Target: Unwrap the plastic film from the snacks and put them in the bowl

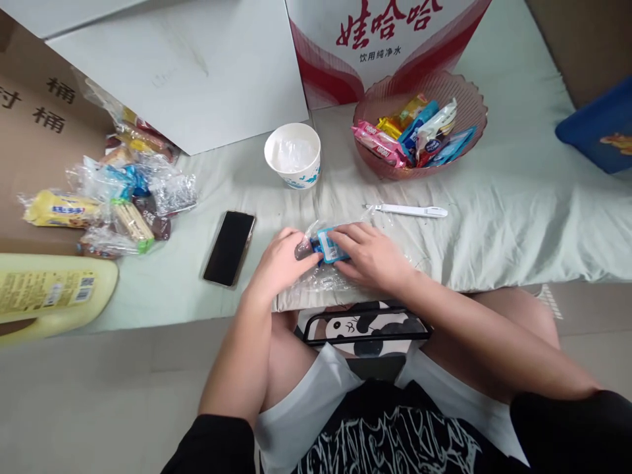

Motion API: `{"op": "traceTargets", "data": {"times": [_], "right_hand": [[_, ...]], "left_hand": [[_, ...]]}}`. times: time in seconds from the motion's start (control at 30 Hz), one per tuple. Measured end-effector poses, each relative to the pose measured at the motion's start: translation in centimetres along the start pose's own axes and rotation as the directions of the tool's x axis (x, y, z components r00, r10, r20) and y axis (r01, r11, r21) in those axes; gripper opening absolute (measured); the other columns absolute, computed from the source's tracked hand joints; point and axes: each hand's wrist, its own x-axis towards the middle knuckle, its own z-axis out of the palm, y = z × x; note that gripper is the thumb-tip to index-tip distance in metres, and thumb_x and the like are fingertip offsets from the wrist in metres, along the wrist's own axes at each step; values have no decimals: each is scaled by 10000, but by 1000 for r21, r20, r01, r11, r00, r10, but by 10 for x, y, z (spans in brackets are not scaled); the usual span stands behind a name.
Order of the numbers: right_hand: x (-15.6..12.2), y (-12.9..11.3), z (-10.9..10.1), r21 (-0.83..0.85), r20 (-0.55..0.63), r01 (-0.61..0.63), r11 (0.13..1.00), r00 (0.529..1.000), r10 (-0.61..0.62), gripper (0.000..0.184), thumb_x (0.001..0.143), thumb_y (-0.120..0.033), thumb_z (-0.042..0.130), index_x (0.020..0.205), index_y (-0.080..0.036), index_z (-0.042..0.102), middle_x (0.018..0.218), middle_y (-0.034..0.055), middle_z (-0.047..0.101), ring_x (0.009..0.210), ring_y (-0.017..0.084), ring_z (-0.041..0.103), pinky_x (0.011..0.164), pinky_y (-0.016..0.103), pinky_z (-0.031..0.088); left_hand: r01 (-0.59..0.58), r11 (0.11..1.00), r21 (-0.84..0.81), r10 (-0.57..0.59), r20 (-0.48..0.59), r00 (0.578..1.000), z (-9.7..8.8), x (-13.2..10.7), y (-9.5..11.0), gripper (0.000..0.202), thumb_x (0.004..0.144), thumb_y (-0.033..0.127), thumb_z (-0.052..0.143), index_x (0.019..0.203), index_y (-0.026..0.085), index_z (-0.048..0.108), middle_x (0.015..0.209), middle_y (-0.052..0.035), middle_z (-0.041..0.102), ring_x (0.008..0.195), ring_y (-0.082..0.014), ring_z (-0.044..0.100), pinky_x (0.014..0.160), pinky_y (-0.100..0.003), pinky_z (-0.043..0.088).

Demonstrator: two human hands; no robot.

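My left hand [281, 263] and my right hand [368, 253] meet near the front edge of a pale green cloth-covered surface [518, 224]. Between them lies a clear plastic bag [323, 276] holding a small blue snack packet [330, 247]. The left fingers pinch the bag's left end. The right fingers press down over the blue packet. Both hands are closed on the bag.
A black phone [230, 248] lies left of my hands, a white paper cup [293, 156] behind it. A pink glass bowl [464, 92] holds several wrapped snacks. A white pen-like tool [409, 210] lies nearby. Bagged snacks [123, 197], a yellow bottle [49, 293] and boxes stand left.
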Motion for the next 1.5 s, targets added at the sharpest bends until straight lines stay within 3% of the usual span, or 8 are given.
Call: {"op": "traceTargets", "data": {"times": [0.2,0.4,0.67,0.8,0.97,1.17,1.33,1.5], "right_hand": [[9,5,5,99,16,-18,995,1000,17,470,935,-340,638,1376,-180,615,1333,168,662,1199,347,611,990,526,524],[-1,34,-11,360,-98,-27,933,993,67,399,949,-311,634,1343,-243,637,1224,119,661,1111,269,665,979,474,567],[-24,66,-149,-143,-565,-75,987,825,-19,376,872,-337,799,1220,-295,662,1022,84,708,883,212,692,742,381,547],[3,139,-192,-299,-160,24,954,984,-75,285,941,-517,674,1125,-307,731,1014,62,744,860,193,683,696,369,500],[48,191,-180,-279,137,133,951,986,-98,448,771,-655,796,1091,-343,781,976,3,760,815,139,658,698,327,459],[47,217,-165,-293,142,133,947,985,-95,673,816,-757,658,1257,-254,729,1214,97,743,1003,198,688,740,363,476],[20,172,-170,-365,-20,85,927,995,-99,359,939,-375,620,1268,-246,687,1250,136,716,1112,267,665,905,445,509],[14,70,-117,-88,-66,273,958,958,-279,610,874,-226,609,1471,-208,485,1418,181,610,1342,324,576,1070,515,517]], "left_hand": [[53,838,-543,53,177,983,10,6,16,310,791,445,691,721,215,495,651,39,516,589,-122,501,567,-269,391],[9,766,-642,-87,-89,992,8,18,12,313,757,385,730,668,222,478,602,29,573,548,-117,500,542,-261,363],[0,885,-465,-36,-68,997,15,20,1,251,832,385,652,693,200,556,669,8,658,613,-136,560,600,-264,380],[-9,900,-437,2,-17,1000,13,20,9,310,841,375,639,664,216,441,646,19,637,611,-136,552,599,-259,368],[-27,918,-395,32,5,999,13,23,12,274,835,373,633,673,218,475,643,16,593,622,-152,542,590,-269,356],[-29,924,-382,35,8,999,9,16,14,310,842,356,616,647,225,414,582,43,485,572,-133,450,573,-270,318],[2,918,-397,6,20,1000,6,15,12,325,834,369,641,652,227,412,587,45,476,558,-125,417,570,-275,322],[-44,929,-367,75,70,995,8,15,11,242,833,381,637,710,219,506,649,31,535,610,-138,480,603,-284,359]]}}
